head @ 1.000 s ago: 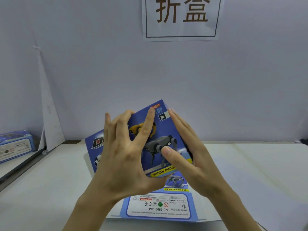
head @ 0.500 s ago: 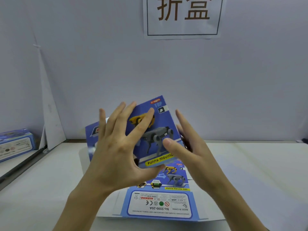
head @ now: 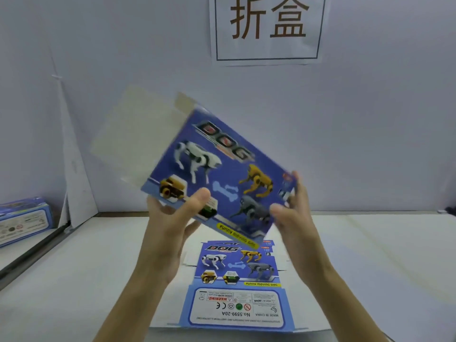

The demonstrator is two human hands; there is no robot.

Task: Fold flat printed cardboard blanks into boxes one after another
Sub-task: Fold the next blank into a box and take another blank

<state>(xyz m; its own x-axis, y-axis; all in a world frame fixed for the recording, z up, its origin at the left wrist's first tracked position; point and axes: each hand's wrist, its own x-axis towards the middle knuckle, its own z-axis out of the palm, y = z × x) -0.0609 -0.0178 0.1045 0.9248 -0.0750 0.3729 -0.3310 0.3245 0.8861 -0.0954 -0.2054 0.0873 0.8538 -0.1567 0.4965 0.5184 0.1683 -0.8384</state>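
I hold a blue printed cardboard blank (head: 217, 169) with robot dogs on it up in front of the wall, tilted, its pale unprinted flap (head: 133, 134) sticking out to the upper left. My left hand (head: 172, 218) grips its lower left edge, thumb on the printed face. My right hand (head: 293, 213) grips the lower right corner, thumb in front and fingers behind. A second flat blank (head: 237, 285) of the same print lies on the white table (head: 74, 280) below my hands.
A folded blue box (head: 23, 219) stands at the far left on a lower surface beyond the table's dark edge. A white sign with two characters (head: 267, 28) hangs on the wall. A folded white sheet (head: 76, 174) leans in the left corner.
The blank was partly folded between my hands low over the table. It now sits higher and turned, its full printed face toward me, with both hands shifted to its lower edge.
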